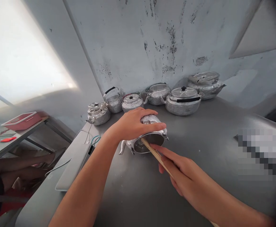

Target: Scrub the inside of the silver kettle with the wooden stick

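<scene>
A silver metal kettle (pixel 152 119) lies tipped on the table, its round opening turned towards me. My left hand (pixel 135 124) grips its body from above, thumb and fingers curved over the metal. A spout sticks out at the kettle's lower left. My right hand (pixel 182 168) is closed around a pale wooden stick (pixel 155 153), with the index finger stretched along it. The far end of the stick goes into the kettle's opening. What its tip touches inside is hidden.
Several silver kettles stand along the wall on the grey table (pixel 138 195), among them a wide lidded kettle (pixel 183 105). A white device (pixel 73 170) with cables lies at left. Beyond it are a pink basket (pixel 25 121) on another table and a person's legs (pixel 26 167).
</scene>
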Demonstrator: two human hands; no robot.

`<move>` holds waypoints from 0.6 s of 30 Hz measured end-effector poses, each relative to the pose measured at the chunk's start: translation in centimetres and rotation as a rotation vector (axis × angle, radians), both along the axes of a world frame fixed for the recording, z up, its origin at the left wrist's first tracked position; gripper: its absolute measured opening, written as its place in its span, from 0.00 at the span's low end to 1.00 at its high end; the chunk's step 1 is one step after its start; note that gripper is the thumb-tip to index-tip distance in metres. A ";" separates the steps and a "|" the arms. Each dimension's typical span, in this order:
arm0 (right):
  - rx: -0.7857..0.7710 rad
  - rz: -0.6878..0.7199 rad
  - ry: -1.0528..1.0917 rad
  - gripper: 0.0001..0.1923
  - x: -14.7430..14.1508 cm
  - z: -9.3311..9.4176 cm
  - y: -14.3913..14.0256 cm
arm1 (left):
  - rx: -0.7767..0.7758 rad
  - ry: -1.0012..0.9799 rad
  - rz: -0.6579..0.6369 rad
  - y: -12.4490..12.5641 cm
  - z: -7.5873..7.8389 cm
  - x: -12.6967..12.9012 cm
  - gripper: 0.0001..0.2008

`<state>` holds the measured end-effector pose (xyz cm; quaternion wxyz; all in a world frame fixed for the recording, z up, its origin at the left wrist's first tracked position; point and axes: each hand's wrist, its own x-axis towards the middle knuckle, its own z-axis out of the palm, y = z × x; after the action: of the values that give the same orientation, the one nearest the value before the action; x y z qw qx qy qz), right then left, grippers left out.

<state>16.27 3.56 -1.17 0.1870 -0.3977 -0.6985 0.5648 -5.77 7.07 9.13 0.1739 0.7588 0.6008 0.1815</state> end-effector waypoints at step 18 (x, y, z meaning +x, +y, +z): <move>-0.032 -0.054 0.044 0.23 -0.4 -0.5 0.4 | -0.003 -0.008 0.002 -0.1 0.1 0.0 0.37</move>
<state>15.86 3.95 -1.68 0.2111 -0.4070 -0.6740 0.5792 -5.80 7.02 9.18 0.1776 0.7573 0.6010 0.1838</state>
